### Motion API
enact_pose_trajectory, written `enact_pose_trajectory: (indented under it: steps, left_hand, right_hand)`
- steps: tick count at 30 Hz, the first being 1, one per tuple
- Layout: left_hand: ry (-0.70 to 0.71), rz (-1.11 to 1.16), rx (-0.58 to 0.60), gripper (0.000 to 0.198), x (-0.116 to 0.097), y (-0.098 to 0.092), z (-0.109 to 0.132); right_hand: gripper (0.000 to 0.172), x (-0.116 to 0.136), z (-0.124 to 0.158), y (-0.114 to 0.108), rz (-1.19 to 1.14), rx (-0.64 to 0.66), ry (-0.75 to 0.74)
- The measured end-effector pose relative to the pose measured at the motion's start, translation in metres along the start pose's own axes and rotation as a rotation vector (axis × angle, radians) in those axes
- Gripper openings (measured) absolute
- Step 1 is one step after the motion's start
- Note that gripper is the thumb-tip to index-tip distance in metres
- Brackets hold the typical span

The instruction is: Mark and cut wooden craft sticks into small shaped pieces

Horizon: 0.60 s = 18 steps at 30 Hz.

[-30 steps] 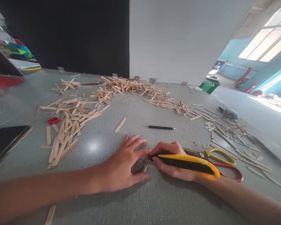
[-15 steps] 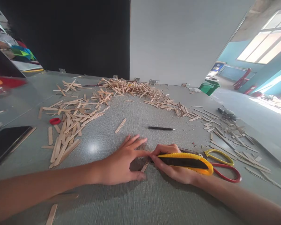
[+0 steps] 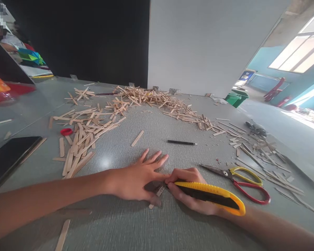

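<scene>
My right hand point(image 3: 191, 193) is closed around a yellow and black utility knife point(image 3: 219, 197), its handle end pointing right over my wrist. The blade tip is hidden near my fingers. My left hand point(image 3: 140, 179) lies on the table with its fingers spread. Its thumb rests on a short wooden craft stick point(image 3: 160, 191) with small dark marks, and its index finger reaches to my right fingertips. Partly covered by the left thumb, the stick lies at a slant between the hands. Just right of my right hand lie scissors point(image 3: 235, 176) with one yellow and one red handle.
Craft sticks point(image 3: 81, 146) are heaped left and along the back panels point(image 3: 211, 45). A black pen point(image 3: 181, 142) and a single stick point(image 3: 137, 138) lie ahead. A phone point(image 3: 13, 153) and red ring point(image 3: 66, 131) are at left; cut slivers point(image 3: 267, 157) are at right.
The knife's handle end has swung lower and toward me, and my right hand has turned with it. More of the scissors and the stick shows. The view has shifted slightly.
</scene>
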<state>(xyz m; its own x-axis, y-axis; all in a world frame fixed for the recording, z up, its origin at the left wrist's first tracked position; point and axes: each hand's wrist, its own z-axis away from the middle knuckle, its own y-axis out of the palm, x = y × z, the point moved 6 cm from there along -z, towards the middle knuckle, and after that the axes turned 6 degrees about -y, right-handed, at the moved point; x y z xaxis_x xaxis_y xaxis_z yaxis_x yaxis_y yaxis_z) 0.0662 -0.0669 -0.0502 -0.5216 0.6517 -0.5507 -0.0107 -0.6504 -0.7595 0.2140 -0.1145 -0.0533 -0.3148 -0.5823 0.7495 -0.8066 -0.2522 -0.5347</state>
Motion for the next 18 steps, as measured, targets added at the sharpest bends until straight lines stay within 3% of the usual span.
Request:
enact_pose_trajectory:
  steps: [12, 18]
  left_hand:
    - [0.017, -0.06, 0.01, 0.08, -0.0005, 0.0032, -0.0001]
    - [0.057, -0.032, -0.059, 0.089, -0.0015, 0.0048, 0.0008]
  right_hand:
    - [0.016, -0.006, 0.0029, 0.0011, 0.034, 0.018, -0.004]
    - [0.018, -0.0016, -0.0003, -0.0005, 0.016, 0.019, -0.016]
